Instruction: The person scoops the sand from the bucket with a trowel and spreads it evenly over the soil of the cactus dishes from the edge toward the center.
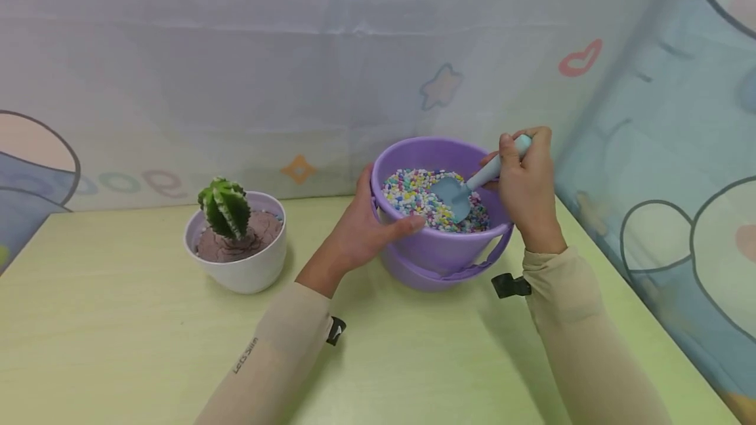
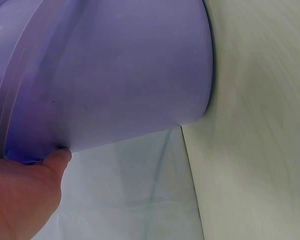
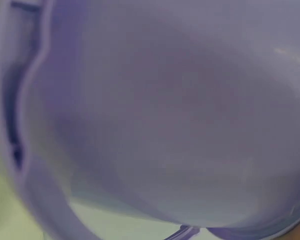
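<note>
A purple bucket stands on the table, holding many small multicoloured pellets. My left hand grips its left side, the thumb lying over the front rim. In the left wrist view, part of that hand shows against the bucket's wall. Above the right rim, my right hand holds the handle of a light blue toy shovel. The shovel slants down to the left, its blade among the pellets. Bucket wall fills most of the right wrist view, where the shovel is hidden.
To the left, a white pot holds a green cactus in brownish soil. The bucket's carrying handle hangs down at its front. A printed cloth rises behind the pale yellow-green table, and another stands at the right.
</note>
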Available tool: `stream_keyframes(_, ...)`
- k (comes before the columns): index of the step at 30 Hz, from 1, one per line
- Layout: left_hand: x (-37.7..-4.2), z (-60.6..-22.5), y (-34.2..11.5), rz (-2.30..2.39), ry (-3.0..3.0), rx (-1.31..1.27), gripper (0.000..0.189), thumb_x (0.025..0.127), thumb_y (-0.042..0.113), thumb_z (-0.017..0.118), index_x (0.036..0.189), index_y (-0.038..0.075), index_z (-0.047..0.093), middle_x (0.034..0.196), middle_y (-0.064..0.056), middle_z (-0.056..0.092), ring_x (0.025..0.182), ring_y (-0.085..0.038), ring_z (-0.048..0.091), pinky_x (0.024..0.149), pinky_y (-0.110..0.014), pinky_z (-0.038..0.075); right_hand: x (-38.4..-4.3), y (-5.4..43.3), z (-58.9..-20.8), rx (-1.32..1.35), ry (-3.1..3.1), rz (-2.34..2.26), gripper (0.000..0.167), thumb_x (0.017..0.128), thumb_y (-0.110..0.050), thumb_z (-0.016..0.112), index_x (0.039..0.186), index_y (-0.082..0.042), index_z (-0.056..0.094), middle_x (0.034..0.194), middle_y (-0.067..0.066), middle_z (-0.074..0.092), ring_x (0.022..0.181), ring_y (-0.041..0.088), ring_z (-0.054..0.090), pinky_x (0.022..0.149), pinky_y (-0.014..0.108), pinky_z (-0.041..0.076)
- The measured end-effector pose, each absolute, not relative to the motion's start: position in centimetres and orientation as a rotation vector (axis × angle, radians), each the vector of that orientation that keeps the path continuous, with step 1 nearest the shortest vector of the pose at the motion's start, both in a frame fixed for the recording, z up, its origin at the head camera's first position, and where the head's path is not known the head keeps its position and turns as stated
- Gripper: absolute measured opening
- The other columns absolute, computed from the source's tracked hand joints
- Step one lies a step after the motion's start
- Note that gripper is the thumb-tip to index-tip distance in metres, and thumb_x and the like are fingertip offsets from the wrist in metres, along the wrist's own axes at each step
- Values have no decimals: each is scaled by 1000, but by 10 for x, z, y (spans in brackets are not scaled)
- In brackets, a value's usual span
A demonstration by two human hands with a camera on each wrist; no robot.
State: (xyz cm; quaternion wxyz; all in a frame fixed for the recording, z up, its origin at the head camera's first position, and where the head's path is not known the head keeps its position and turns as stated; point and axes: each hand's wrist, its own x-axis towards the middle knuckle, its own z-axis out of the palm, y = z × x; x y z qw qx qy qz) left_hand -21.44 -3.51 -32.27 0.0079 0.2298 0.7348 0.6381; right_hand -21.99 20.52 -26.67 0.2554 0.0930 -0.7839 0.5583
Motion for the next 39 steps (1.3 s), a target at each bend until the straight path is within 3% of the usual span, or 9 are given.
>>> stream_keyframes(5, -214, -321, -34, 1983, 2306, 714, 118, 70, 55, 84, 155, 19, 11, 147, -11, 37, 130, -22, 42, 103, -40, 36, -223, 208, -262, 141, -2176, 1540, 27, 106, -34, 38, 107, -8, 33, 89, 20, 65, 70, 16, 69, 63, 32, 56)
stream_keyframes(16, -214, -319, -33, 1950, 2323, 713, 107, 78, 40, 82, 155, 19, 11, 147, -13, 37, 131, -25, 41, 104, -43, 35, -223, 212, -259, 180, -2157, 1694, 23, 106, -29, 41, 105, -7, 36, 77, 8, 68, 61, 17, 69, 58, 34, 56)
stream_keyframes(27, -212, -320, -36, 2015, 2276, 701, 113, 74, 39, 85, 155, 17, 9, 148, -13, 35, 132, -24, 40, 104, -41, 36, -219, 205, -260, 286, -2238, 1565, 25, 106, -31, 41, 110, -6, 36, 89, 23, 67, 65, 21, 70, 61, 35, 57)
stream_keyframes(39, -211, -320, -34, 2042, 2244, 703, 114, 74, 40, 86, 156, 18, 9, 149, -13, 33, 132, -24, 40, 104, -40, 36, -219, 207, -260, 254, -2243, 1565, 23, 106, -29, 41, 110, -7, 36, 89, 23, 66, 65, 22, 70, 60, 36, 57)
